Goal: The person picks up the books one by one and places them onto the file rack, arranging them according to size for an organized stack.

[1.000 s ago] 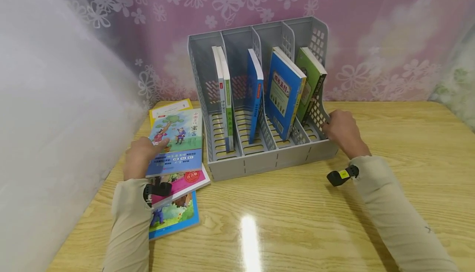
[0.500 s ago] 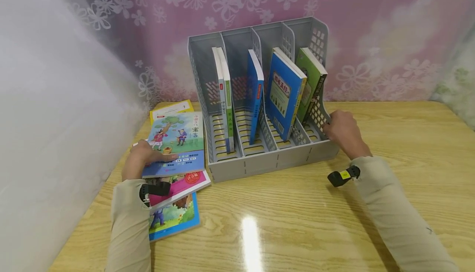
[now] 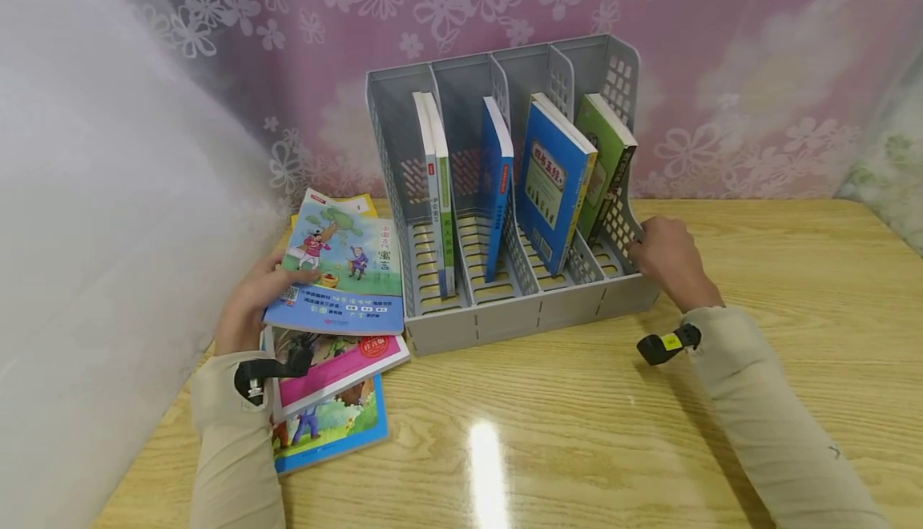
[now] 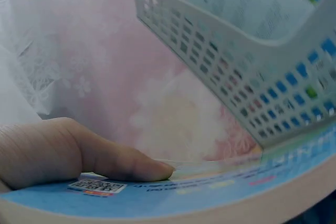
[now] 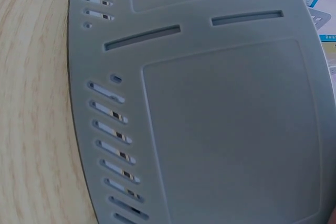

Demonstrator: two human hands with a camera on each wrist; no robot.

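My left hand [image 3: 248,304] grips the left edge of a thin picture-covered book [image 3: 353,244], thumb on top and the other fingers hidden beneath. In the left wrist view the thumb [image 4: 126,163] presses on the cover, near a printed QR code. This book tilts over a pile and its right edge lies close to the grey book rack [image 3: 505,321]. My right hand [image 3: 671,260] holds the rack's front right corner, its fingertips partly hidden. Only the rack's plain and slotted panel [image 5: 231,135] fills the right wrist view.
Under the held book lie a magenta-edged book [image 3: 332,385], a blue-edged book [image 3: 339,431] and a yellow book [image 3: 371,207]. In the rack stand two slim books [image 3: 441,216], a blue book [image 3: 496,192], thicker blue books [image 3: 548,184] and green ones [image 3: 602,156]. Curtains hang behind and left.
The left hand has shifted left to the book's edge, taken hold of it and tilted its far end upward. The right hand and the rack have stayed in place.
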